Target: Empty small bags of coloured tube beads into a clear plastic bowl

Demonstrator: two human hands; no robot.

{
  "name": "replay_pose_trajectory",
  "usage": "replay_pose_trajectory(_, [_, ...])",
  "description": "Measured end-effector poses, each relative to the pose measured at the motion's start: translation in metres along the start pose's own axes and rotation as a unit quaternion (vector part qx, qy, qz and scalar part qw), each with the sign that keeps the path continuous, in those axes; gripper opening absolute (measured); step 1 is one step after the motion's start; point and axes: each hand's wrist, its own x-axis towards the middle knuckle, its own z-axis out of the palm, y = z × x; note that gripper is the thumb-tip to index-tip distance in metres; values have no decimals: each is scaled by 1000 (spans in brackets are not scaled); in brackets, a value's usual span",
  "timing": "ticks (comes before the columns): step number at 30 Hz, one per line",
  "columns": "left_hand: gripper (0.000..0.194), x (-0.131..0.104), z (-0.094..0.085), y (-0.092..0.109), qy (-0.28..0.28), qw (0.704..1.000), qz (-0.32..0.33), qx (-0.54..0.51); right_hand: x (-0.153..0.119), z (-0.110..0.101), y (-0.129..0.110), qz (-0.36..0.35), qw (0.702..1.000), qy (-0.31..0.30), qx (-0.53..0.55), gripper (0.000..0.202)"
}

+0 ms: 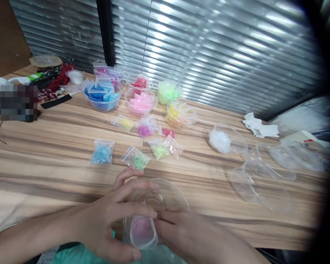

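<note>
Pink contents are showing through one small clear packet (142, 230), which is lying between the two grips, against one clear container (167, 198); inside or on top, one cannot tell. Left grip, one: the left hand (114, 212) is grasping the clear container, its fingers arching over, its thumb reaching the packet's near edge. Right grip, one: the right hand (178, 229) is holding its fingertips beside the packet's right edge; blur is hiding whether they are pinching or loose.

On the wood-grained surface (57, 165), left to right. Red cords (60, 77), uncounted, are tangling at the far left; one black strip (56, 101) is lying just beside them. Six bowls are holding coloured bags: blue (102, 97), purple (116, 76), red (139, 81), pink (141, 102), green (169, 92), yellow-and-orange (181, 113). Seven coloured loose bags (101, 153) are lying nearer the hands: blue, yellow, green, purple, lime, red, pale peach. One clear tub (220, 141) is holding white material. Farther right, clear containers are overlapping, too muddled to count, and white scraps (260, 126) are lying behind them.
</note>
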Motion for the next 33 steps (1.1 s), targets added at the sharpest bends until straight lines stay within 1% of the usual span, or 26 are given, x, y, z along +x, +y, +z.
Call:
replay_pose_trajectory(2, [62,-1,1,-1,-2,1000,-7,10,-6,-5,-1,37,999,22,-10,16])
replay_pose_trajectory(3, [63,-1,1,-1,-9,1000,-14,17,-9,-9,-3,45,998,46,2,15])
replay_pose_trajectory(4, [64,-1,1,-1,-18,999,-26,25,-12,-12,-5,37,996,77,28,14])
replay_pose_trajectory(6, [66,-1,1,-1,-32,998,-48,38,-14,-17,-10,-16,986,138,93,14])
replay_pose_trajectory(8, [65,0,1,0,-36,997,-57,43,-13,-17,-15,-67,973,184,120,15])
replay_pose_trajectory(10, [62,1,1,1,-49,996,-68,40,-9,-12,-16,-89,966,221,99,17])
replay_pose_trajectory(13, [57,3,1,4,-72,992,-99,28,-4,-2,-17,-103,960,259,27,22])
replay_pose_trajectory(15, [57,3,1,4,-78,991,-106,28,-4,0,-18,-107,960,257,-34,26])
replay_pose_trajectory(19, [62,2,1,4,-68,992,-97,42,-8,-6,-23,-125,956,230,-134,34])
replay_pose_trajectory(23, [62,2,1,4,-67,994,-80,38,-10,-7,-23,-124,953,230,-152,34])
replay_pose_trajectory(26, [62,1,2,4,-67,993,-90,38,-10,-5,-22,-124,952,230,-158,31])
replay_pose_trajectory(28, [62,1,2,5,-64,992,-98,42,-9,-4,-23,-129,944,245,-181,30])
replay_pose_trajectory(31, [61,-1,2,8,-59,993,-93,54,-9,0,-25,-131,925,268,-235,28])
replay_pose_trajectory(33, [60,-1,1,9,-47,993,-93,64,-7,5,-25,-142,906,293,-271,24])
